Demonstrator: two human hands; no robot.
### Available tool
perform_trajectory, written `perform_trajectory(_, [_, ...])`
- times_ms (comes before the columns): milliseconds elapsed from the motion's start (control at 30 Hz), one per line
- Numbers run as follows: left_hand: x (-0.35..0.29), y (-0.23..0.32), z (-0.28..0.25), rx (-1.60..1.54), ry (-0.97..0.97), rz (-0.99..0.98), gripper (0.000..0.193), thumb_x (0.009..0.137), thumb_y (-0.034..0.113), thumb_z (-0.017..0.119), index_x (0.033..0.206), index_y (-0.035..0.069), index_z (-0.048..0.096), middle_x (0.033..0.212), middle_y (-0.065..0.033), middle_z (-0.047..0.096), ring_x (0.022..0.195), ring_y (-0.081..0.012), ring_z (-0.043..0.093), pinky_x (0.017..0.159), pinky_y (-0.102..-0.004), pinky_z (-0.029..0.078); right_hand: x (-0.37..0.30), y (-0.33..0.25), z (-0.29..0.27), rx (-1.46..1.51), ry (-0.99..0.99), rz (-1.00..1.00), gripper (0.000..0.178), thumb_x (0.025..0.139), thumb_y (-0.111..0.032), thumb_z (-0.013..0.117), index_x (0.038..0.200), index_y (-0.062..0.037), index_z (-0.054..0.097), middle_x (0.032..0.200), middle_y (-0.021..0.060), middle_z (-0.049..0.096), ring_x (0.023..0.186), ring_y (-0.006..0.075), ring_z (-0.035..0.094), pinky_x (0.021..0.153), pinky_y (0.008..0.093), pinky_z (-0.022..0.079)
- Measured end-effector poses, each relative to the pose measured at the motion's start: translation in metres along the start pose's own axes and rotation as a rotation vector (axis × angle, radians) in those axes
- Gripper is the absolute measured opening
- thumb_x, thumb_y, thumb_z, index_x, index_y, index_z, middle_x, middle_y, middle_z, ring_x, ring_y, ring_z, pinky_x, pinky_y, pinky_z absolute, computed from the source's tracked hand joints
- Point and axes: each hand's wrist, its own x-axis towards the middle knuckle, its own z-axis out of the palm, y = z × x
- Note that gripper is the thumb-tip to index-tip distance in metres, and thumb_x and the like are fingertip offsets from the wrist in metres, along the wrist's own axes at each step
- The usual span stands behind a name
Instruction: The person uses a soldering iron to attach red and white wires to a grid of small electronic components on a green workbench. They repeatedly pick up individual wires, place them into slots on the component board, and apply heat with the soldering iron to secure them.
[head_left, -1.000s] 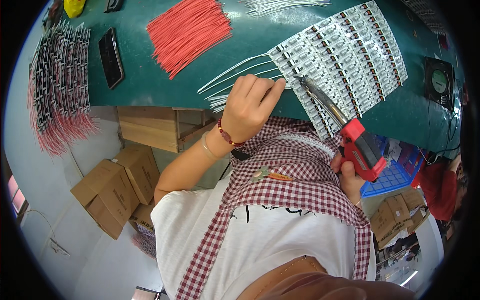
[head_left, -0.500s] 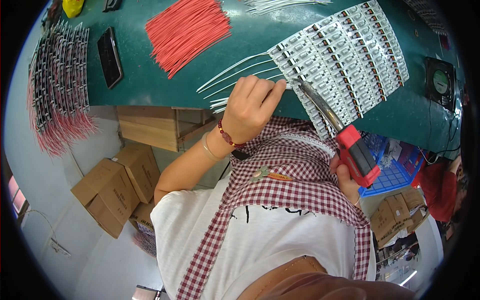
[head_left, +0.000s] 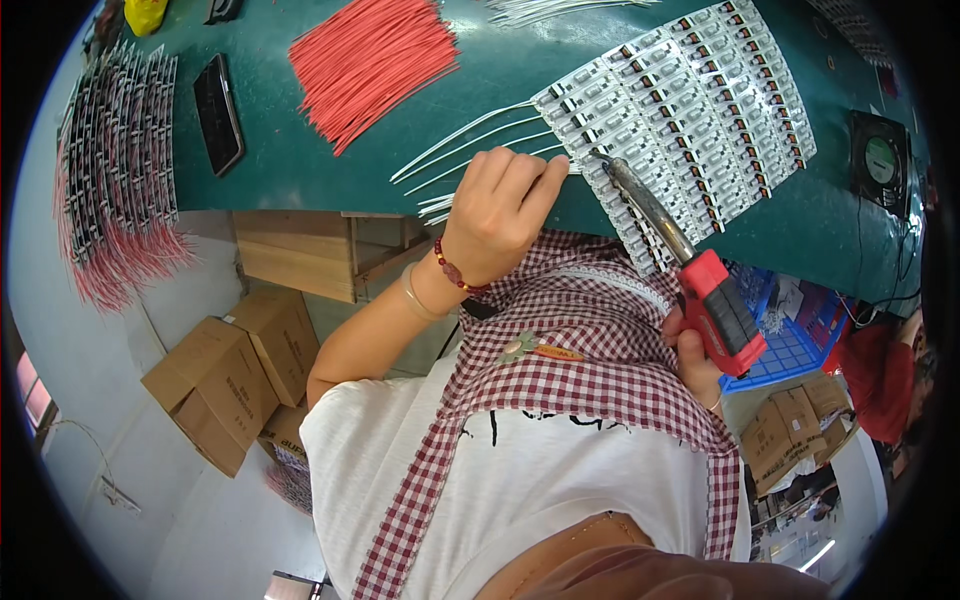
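A panel of small white circuit boards (head_left: 690, 110) lies on the green table, with white wires (head_left: 437, 209) running off its left edge. My left hand (head_left: 500, 205) is closed at that edge, thumb and forefinger pinching a white wire against the boards. In my right hand (head_left: 690, 355) is a soldering iron (head_left: 722, 315) with a red and black handle. Its dark metal tip points up and left, just over the panel's left edge close to my left fingertips. Whether the tip touches a board I cannot tell. The iron's handle hides part of my right fingers.
A heap of red wires (head_left: 375, 65) and a black phone (head_left: 217, 115) lie to the left. More white wires (head_left: 560, 10) sit at the far side. Wired boards (head_left: 115, 160) hang over the left end. A black fan (head_left: 880, 165) stands right, above a blue basket (head_left: 800, 345).
The soldering iron has shifted slightly right, its tip a little farther from my left fingers. The panel and my left hand have moved a touch left and up.
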Motion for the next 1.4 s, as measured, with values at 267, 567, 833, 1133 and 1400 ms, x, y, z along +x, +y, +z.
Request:
perform_trajectory(267, [0.002, 0.001, -0.002, 0.031, 0.048, 0.01, 0.031, 0.068, -0.003, 0.065, 0.099, 0.001, 0.07, 0.085, -0.0049, 0.059, 0.071, -0.0214, 0.053, 0.064, -0.0326, 0.042, -0.001, -0.01, 0.001, 0.185, -0.02, 0.108, 0.036, 0.092, -0.031, 0.067, 0.111, -0.001, 0.066, 0.099, 0.0043, 0.068, 0.093, 0.0161, 0.062, 0.083, 0.0323, 0.049])
perform_trajectory(567, [-0.005, 0.012, 0.004, -0.031, 0.052, 0.008, 0.04, 0.064, -0.004, 0.063, 0.103, -0.001, 0.07, 0.084, -0.0055, 0.06, 0.07, -0.0214, 0.052, 0.061, -0.0319, 0.042, -0.002, -0.009, -0.003, 0.069, -0.053, 0.114, 0.028, 0.089, -0.028, 0.068, 0.1, -0.0024, 0.069, 0.088, 0.0067, 0.069, 0.08, 0.0189, 0.065, 0.072, 0.0324, 0.05])
perform_trajectory(833, [-0.002, 0.012, 0.004, -0.031, 0.052, 0.017, 0.038, 0.065, -0.004, 0.063, 0.101, -0.001, 0.07, 0.084, -0.0059, 0.06, 0.07, -0.0214, 0.052, 0.061, -0.0318, 0.042, 0.0, 0.007, -0.004, -0.033, -0.03, 0.014, 0.022, 0.086, -0.023, 0.07, 0.094, -0.003, 0.071, 0.084, 0.0087, 0.069, 0.072, 0.0225, 0.067, 0.065, 0.0332, 0.051])
perform_trajectory(1133, [-0.002, 0.01, 0.006, -0.052, 0.043, 0.025, 0.035, 0.065, -0.004, 0.063, 0.099, -0.002, 0.069, 0.084, -0.0063, 0.059, 0.07, -0.0217, 0.052, 0.062, -0.0319, 0.042, 0.002, 0.001, -0.009, -0.085, -0.06, 0.025, 0.016, 0.081, -0.013, 0.072, 0.094, -0.0031, 0.07, 0.082, 0.0106, 0.068, 0.07, 0.0266, 0.066, 0.063, 0.0349, 0.05])
perform_trajectory(1400, [-0.002, 0.011, 0.007, -0.043, 0.032, 0.004, 0.034, 0.065, -0.004, 0.064, 0.099, -0.002, 0.069, 0.084, -0.0069, 0.058, 0.071, -0.0221, 0.052, 0.062, -0.0322, 0.043, -0.005, 0.007, -0.006, -0.091, -0.024, 0.007, 0.017, 0.08, -0.011, 0.072, 0.096, -0.0035, 0.071, 0.089, 0.0122, 0.069, 0.073, 0.0264, 0.067, 0.064, 0.0338, 0.05])
